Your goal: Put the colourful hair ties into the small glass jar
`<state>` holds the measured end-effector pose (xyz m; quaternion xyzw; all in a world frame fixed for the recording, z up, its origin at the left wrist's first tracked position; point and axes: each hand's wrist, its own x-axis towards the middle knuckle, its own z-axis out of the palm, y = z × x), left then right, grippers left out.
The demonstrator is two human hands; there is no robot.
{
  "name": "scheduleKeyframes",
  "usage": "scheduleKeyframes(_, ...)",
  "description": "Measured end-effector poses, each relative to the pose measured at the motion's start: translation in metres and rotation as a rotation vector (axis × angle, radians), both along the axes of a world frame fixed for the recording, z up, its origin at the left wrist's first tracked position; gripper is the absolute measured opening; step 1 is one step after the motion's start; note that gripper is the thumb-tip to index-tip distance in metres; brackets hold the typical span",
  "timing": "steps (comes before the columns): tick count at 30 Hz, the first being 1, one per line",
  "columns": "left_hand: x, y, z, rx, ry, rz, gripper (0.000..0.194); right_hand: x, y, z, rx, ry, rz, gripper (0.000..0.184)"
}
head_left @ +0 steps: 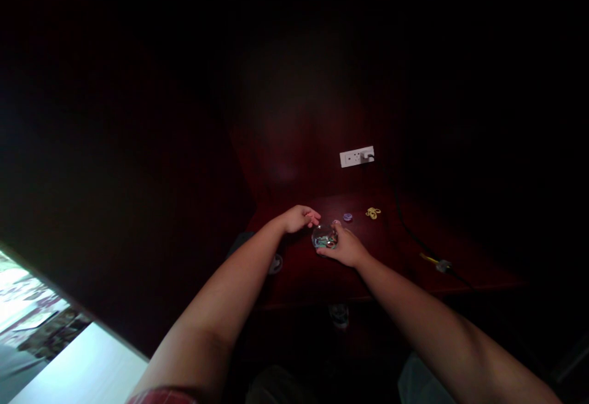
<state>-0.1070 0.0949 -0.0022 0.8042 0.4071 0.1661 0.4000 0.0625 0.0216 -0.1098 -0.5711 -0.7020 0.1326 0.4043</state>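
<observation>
Surface: glossy dark-red tabletop (299,278), carrying a clear rounded container (317,237).
Contents: small multicoloured loops (327,240) inside the container.
Right hand (350,248): clamped around the container's right side.
Left hand (298,218): just left of and beyond the container, fingers curled; cannot tell whether they pinch anything.
Purple: small purple bundle (348,217), beyond and right of the container.
Yellow: pile of thin yellow loops (373,213), farther right of the container.
Wall: white rectangular socket panel (350,159), behind the container.

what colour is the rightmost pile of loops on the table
Yellow; the pile of loops shows in the head view.
</observation>
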Motion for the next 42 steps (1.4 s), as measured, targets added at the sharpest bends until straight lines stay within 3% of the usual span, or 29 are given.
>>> scheduleKeyframes(10, -0.001, -0.001, -0.008, 0.034, 0.020, -0.130, 0.026, 0.000, 0.001, -0.002, -0.009, -0.007, 0.007, 0.080)
scheduleKeyframes(17, 0.005, -0.008, -0.005, 0.297, 0.121, -0.067, 0.048, 0.000, 0.000, -0.002, -0.005, -0.017, 0.003, 0.081)
scheduleKeyframes(20, 0.010, -0.012, -0.002, 0.326, 0.101, -0.040, 0.052, -0.001, 0.000, -0.001, -0.007, -0.010, -0.006, 0.083)
scheduleKeyframes(27, 0.018, -0.015, 0.002, 0.045, 0.049, -0.015, 0.021, -0.002, 0.000, 0.001, 0.001, 0.008, 0.011, 0.078)
scheduleKeyframes(34, 0.017, -0.006, -0.003, 0.194, 0.080, -0.001, 0.015, -0.001, 0.003, -0.003, -0.006, 0.005, -0.005, 0.078)
scheduleKeyframes(42, 0.014, -0.008, -0.005, 0.187, 0.080, -0.074, 0.017, -0.001, 0.001, -0.002, -0.002, -0.025, -0.016, 0.076)
